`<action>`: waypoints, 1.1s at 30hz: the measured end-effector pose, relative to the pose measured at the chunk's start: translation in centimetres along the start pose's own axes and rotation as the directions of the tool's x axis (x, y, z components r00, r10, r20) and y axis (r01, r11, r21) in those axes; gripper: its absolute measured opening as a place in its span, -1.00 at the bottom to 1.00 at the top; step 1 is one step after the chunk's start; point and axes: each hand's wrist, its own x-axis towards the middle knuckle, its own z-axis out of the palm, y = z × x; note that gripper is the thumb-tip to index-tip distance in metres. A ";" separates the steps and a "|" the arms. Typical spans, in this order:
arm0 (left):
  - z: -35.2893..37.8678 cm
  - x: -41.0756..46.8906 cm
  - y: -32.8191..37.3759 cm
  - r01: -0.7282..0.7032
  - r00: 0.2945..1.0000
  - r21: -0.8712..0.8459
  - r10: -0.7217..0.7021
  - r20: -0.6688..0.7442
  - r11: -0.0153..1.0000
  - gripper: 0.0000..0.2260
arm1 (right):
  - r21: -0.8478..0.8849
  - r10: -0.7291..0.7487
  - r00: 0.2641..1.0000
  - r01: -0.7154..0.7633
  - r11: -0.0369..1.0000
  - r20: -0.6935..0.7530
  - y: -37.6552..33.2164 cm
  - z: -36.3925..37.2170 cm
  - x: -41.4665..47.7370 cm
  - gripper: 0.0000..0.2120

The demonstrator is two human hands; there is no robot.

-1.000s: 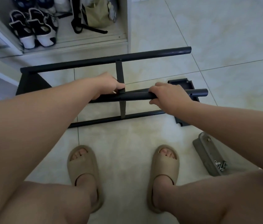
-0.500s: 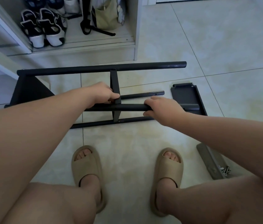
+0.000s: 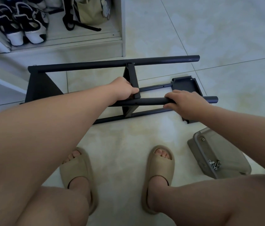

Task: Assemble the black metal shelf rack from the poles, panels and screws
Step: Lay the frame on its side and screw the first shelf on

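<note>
Tile floor (image 3: 226, 38) beyond rack pole ends (image 3: 197, 58)

Dim, cool, even light; the glossy pale tiled floor (image 3: 210, 38) is brightest at far right, with soft mottled reflections. Shadows are faint and diffuse. The black metal poles (image 3: 112, 63) read nearly flat. Wide-angle distortion bends tile lines near the edges; detail is soft.

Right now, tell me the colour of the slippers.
The slippers are beige, seen best in the head view.
</note>
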 end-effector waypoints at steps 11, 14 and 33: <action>0.7 0.6 1.9 0.039 0.999 0.022 -0.039 -0.017 0.999 -0.67 | 0.134 -0.001 0.996 0.013 0.991 -0.090 2.2 0.2 -0.3 -0.78; -1.0 -0.4 0.1 0.099 0.995 -0.026 -0.099 -0.004 0.995 -0.66 | 0.139 -0.041 0.996 0.052 0.989 -0.085 0.1 0.2 0.3 -0.79; -6.1 -2.7 -5.7 0.117 0.993 -0.049 -0.116 0.009 0.992 -0.77 | 0.223 -0.082 0.988 0.051 0.973 0.131 -7.1 -1.3 2.3 -0.84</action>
